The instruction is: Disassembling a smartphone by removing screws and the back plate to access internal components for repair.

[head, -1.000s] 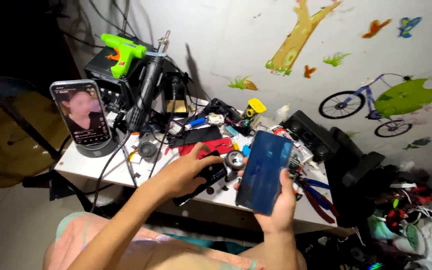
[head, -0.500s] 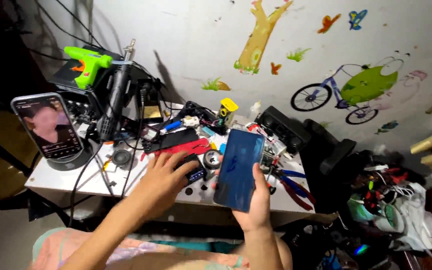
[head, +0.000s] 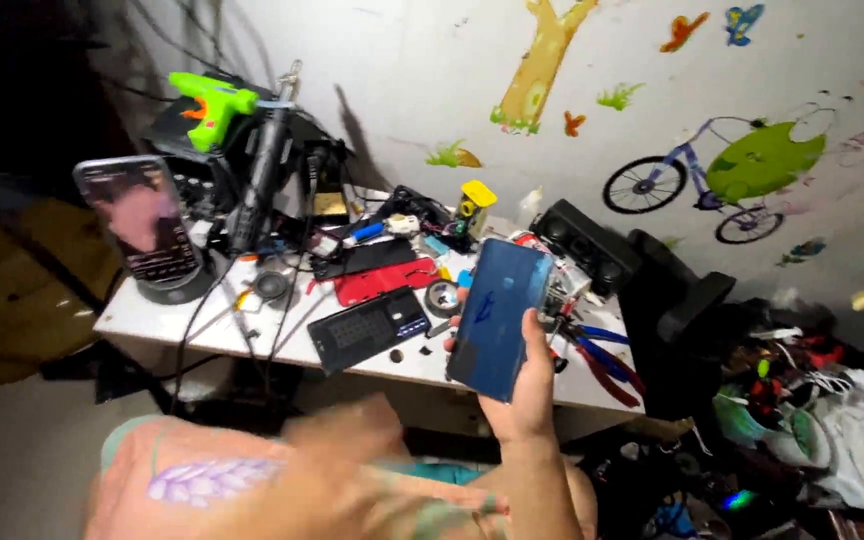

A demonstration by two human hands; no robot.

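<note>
Here the white table (head: 392, 365) stands against a wall painted with a tree and a bicycle, and it is crowded from edge to edge. Propped at its left end is a phone on a round stand (head: 142, 225) with its screen lit, and behind that a green glue gun (head: 210, 102) lies on dark equipment. Nearer the middle a black keypad-like device (head: 370, 328) lies flat beside a red tool (head: 384, 282), with blue- and red-handled pliers (head: 602, 355) at the right. The right hand (head: 522, 385) grips a blue smartphone (head: 500, 318) upright above the table's front edge, back cover toward the camera and apparently intact, so no opening looks begun. The left hand (head: 337, 440) is a low blur near the lap; I cannot tell whether it is open.
</note>
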